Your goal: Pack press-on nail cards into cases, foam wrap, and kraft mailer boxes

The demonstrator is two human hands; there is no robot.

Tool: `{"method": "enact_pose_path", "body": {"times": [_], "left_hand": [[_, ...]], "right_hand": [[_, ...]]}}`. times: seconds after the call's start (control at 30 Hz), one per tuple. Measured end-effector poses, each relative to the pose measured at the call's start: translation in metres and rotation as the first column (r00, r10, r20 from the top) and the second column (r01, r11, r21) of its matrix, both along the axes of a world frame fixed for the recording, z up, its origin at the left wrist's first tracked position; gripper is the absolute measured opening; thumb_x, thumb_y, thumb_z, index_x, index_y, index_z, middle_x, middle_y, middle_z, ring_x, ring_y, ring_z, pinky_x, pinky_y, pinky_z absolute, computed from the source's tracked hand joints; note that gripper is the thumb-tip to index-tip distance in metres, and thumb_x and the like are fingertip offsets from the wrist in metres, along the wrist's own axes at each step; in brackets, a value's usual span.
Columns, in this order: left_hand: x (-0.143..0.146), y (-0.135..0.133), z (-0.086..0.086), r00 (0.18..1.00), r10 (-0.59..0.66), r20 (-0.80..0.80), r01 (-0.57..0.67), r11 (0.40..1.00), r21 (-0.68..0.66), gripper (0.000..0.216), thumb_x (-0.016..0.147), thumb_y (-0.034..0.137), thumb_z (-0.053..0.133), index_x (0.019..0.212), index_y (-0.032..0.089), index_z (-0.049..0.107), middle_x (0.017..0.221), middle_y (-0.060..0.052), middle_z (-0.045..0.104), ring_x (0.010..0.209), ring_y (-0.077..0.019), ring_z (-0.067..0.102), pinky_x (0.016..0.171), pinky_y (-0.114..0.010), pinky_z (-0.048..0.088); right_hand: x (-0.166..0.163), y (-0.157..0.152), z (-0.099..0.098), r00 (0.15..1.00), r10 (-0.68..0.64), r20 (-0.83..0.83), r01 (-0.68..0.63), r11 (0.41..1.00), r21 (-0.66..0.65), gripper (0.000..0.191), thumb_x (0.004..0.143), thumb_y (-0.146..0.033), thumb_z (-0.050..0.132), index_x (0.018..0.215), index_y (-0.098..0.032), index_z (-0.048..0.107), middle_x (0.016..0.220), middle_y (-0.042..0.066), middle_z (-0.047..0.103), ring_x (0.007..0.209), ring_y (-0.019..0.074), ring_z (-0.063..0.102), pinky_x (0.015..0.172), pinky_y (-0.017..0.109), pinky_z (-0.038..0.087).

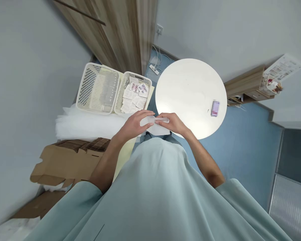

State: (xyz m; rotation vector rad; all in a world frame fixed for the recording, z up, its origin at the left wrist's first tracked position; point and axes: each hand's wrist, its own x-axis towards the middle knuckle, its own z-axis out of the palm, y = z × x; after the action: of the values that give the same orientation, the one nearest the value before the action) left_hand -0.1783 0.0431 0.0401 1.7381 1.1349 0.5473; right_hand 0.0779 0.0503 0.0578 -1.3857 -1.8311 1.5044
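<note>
Both hands meet in front of my body, near the close edge of a round white table [188, 90]. Between them is a translucent white plastic piece [148, 119], thin and folded-looking; its exact kind is hard to make out. My left hand [134, 124] grips its left side, thumb below and fingers above. My right hand [175, 124] pinches its right end between thumb and fingers. Under the hands shows a pale white flat surface [160, 130], partly hidden by them.
Left of the hands stand a white basket with clear plastic pieces [82, 97] and a smaller basket [150, 80] of printed packets [130, 100]. Nearer lie white wrapping sheets [85, 125] and flattened cardboard boxes [65, 162]. A purple item [215, 108] rests on the table.
</note>
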Motion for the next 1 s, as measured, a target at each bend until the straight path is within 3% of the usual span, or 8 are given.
{"method": "enact_pose_path", "body": {"times": [0.1,0.27,0.4,0.53,0.6,0.67,0.8,1.0], "left_hand": [[0.032,0.013,0.005,0.999,-0.021,0.038,0.025,0.995,-0.092,0.047,0.103,0.066,0.072,0.132,0.031,0.083,0.137,-0.009,0.081,0.132,-0.0363,0.074,0.117,-0.048,0.06],[0.092,0.023,0.007,0.998,-0.026,0.058,0.035,0.986,-0.161,0.058,0.095,0.066,0.083,0.142,0.032,0.077,0.123,-0.008,0.083,0.128,-0.0353,0.076,0.107,-0.043,0.062],[0.149,0.025,0.005,0.996,-0.021,0.091,0.038,0.983,-0.182,0.054,0.092,0.069,0.086,0.129,0.029,0.079,0.107,-0.006,0.082,0.116,-0.0318,0.078,0.105,-0.042,0.062],[0.21,0.025,0.0,0.99,0.042,0.134,-0.015,0.981,-0.196,0.053,0.089,0.072,0.088,0.115,0.026,0.08,0.097,-0.005,0.081,0.105,-0.0275,0.078,0.109,-0.045,0.062],[0.238,0.026,-0.005,0.984,0.083,0.158,-0.046,0.973,-0.226,0.055,0.087,0.074,0.09,0.108,0.024,0.079,0.097,-0.006,0.082,0.102,-0.0268,0.079,0.105,-0.044,0.064],[0.264,0.029,-0.01,0.975,0.133,0.177,-0.082,0.96,-0.267,0.059,0.083,0.078,0.091,0.101,0.023,0.078,0.098,-0.007,0.083,0.099,-0.027,0.08,0.098,-0.042,0.066],[0.305,0.034,-0.021,0.956,0.204,0.21,-0.131,0.94,-0.315,0.063,0.083,0.081,0.089,0.098,0.021,0.079,0.1,-0.009,0.083,0.098,-0.0276,0.079,0.09,-0.041,0.066],[0.345,0.028,-0.044,0.959,0.239,0.151,-0.205,0.956,-0.21,0.051,0.092,0.075,0.083,0.095,0.024,0.086,0.108,-0.009,0.081,0.107,-0.0277,0.076,0.1,-0.044,0.065]], "right_hand": [[0.033,-0.007,0.004,0.993,-0.118,-0.019,0.118,0.993,-0.01,0.042,0.101,-0.066,0.075,0.106,-0.025,0.085,0.109,0.004,0.086,0.102,0.0282,0.077,0.094,0.038,0.057],[0.093,-0.018,0.004,0.956,-0.279,-0.086,0.277,0.96,-0.04,0.043,0.097,-0.067,0.08,0.103,-0.024,0.085,0.106,0.005,0.085,0.102,0.0284,0.076,0.091,0.038,0.059],[0.151,-0.026,0.0,0.92,-0.364,-0.143,0.355,0.931,-0.082,0.048,0.093,-0.07,0.085,0.103,-0.024,0.086,0.104,0.005,0.084,0.101,0.0288,0.077,0.089,0.039,0.06],[0.208,-0.031,-0.02,0.861,-0.454,-0.23,0.417,0.888,-0.192,0.062,0.097,-0.083,0.074,0.109,-0.023,0.087,0.108,0.008,0.084,0.108,0.0315,0.078,0.092,0.042,0.065],[0.23,-0.033,-0.036,0.799,-0.533,-0.278,0.468,0.842,-0.27,0.074,0.102,-0.09,0.059,0.115,-0.022,0.086,0.109,0.01,0.084,0.115,0.0345,0.078,0.095,0.045,0.067],[0.244,-0.034,-0.054,0.747,-0.583,-0.319,0.493,0.808,-0.322,0.078,0.101,-0.092,0.057,0.123,-0.022,0.084,0.113,0.012,0.085,0.123,0.0374,0.076,0.1,0.05,0.068],[0.259,-0.037,-0.08,0.789,-0.499,-0.359,0.387,0.857,-0.341,0.081,0.088,-0.087,0.081,0.143,-0.028,0.077,0.138,0.012,0.082,0.14,0.0379,0.07,0.114,0.055,0.064],[0.269,-0.034,-0.101,0.817,-0.457,-0.353,0.366,0.883,-0.296,0.087,0.093,-0.09,0.073,0.155,-0.028,0.069,0.151,0.014,0.076,0.151,0.0362,0.064,0.122,0.055,0.061]]}}
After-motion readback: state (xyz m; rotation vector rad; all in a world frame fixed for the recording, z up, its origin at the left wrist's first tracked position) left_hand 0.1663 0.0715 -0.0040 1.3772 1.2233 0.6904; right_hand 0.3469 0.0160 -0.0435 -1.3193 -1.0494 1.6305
